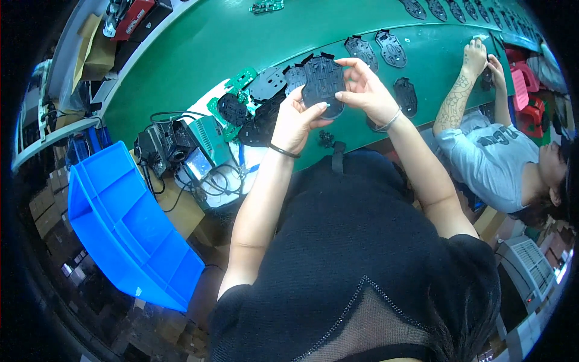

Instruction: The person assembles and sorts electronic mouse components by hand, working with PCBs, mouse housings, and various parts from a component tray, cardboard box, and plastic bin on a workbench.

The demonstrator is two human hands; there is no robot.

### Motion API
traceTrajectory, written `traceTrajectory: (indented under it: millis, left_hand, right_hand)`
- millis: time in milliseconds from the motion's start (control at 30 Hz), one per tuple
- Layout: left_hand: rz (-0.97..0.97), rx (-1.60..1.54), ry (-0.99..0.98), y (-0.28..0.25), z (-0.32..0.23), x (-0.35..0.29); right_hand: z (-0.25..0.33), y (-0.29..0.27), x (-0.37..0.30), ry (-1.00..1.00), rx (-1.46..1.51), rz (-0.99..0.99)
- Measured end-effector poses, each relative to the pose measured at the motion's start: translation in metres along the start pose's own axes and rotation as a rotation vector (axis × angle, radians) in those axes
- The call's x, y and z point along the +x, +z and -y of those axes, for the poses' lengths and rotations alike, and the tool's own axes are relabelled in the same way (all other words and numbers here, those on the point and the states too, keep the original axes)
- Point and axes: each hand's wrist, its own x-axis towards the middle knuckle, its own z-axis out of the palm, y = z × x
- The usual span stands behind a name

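Between my two hands, raised over the green bench, is a black plastic mouse base shell [322,79], its moulded inner side facing me. My left hand [294,122] grips its lower left edge, the thumb pressed near a small pale spot. On the other side my right hand [373,93] pinches the right edge between thumb and fingers. Behind it, partly hidden, lie more black shells [268,84]. To the left are green circuit boards [242,78] and a heap of dark parts [233,110]. A small cluster of tiny dark pieces [326,139] sits near the bench's front edge.
Several similar shells [392,49] lie along the green bench [181,45]. A green-fronted device with cables [205,139] stands at the left, above a large blue plastic bin [136,232]. At the right a co-worker in a grey shirt [491,154] handles a dark part.
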Motion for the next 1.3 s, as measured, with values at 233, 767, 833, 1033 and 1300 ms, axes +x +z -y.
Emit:
traceTrajectory:
  millis: [233, 767, 833, 1033, 1300]
  left_hand:
    - [-0.006, 0.038, 0.006, -0.004, 0.001, 0.0]
    - [-0.387, 0.917, 0.377, -0.078, 0.023, 0.036]
    - [-0.393, 1.167, 0.41, -0.085, 0.026, 0.048]
    - [-0.512, 1.768, 0.435, -0.067, 0.015, 0.091]
    - [-0.374, 1.695, 0.192, -0.084, 0.004, 0.101]
  right_hand:
    - [0.01, 0.001, -0.004, 0.087, 0.119, -0.008]
    - [0.008, -0.143, 0.095, -0.262, -1.284, -0.31]
    - [0.0, -0.117, 0.095, -0.113, -1.166, -0.266]
    - [-0.053, -0.111, 0.053, -0.007, -0.913, -0.325]
    - [-0.066, -0.155, 0.015, -0.093, -0.761, -0.631]
